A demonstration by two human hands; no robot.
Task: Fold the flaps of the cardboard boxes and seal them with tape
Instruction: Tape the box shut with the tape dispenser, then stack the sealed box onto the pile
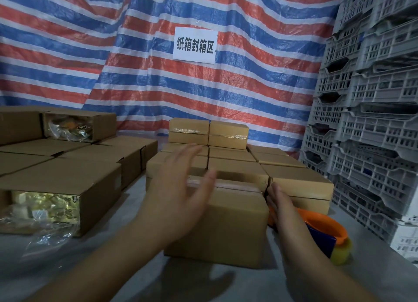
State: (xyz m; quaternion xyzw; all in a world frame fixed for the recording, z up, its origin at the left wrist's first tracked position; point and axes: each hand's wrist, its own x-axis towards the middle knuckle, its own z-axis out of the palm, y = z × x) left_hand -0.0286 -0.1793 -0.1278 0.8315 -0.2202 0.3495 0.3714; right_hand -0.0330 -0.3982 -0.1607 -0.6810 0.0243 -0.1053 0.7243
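Cardboard box point(228, 224) between left hand point(181, 188), right hand point(282, 209)

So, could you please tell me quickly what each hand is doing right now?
Left hand: open, fingers spread over the cardboard box, holding nothing.
Right hand: open, fingers straight against the box's right side.

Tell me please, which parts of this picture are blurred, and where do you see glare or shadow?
Head view: the left hand is smeared by motion blur, its fingers soft-edged; the right hand is a little sharper. Glare shines on the plastic wrap in the open box at left. A hand's shadow falls on the grey surface in front of the near box. Wide-angle distortion bends the crates.
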